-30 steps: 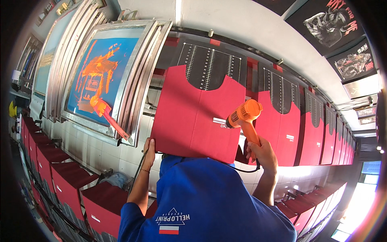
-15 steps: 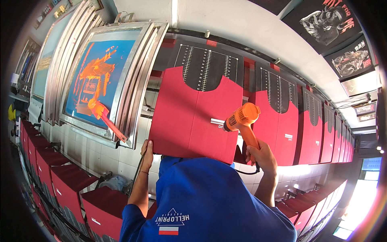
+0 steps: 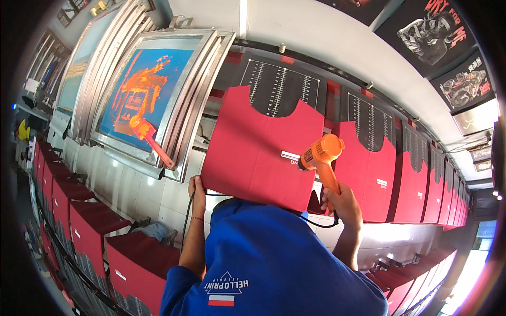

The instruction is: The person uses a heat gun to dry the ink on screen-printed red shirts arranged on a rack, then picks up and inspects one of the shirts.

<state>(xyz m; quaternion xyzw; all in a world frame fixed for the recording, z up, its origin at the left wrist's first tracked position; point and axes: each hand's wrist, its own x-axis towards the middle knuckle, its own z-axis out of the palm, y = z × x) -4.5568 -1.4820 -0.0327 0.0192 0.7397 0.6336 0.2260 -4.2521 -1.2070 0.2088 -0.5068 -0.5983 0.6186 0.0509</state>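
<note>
Here the right hand (image 3: 342, 203) grips the orange heat gun (image 3: 320, 154), nozzle aimed at the white print (image 3: 290, 156), while the left hand (image 3: 196, 188) pinches the red shirt (image 3: 261, 147) edge, keeping it flat.

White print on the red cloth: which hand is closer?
Right. The right hand, holding the orange heat gun, is just below-right of the white print; the left hand grips the lower-left corner of the red cloth.

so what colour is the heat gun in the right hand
Orange, with a dark nozzle end. The heat gun shows best in the head view, held by the right hand.
</note>
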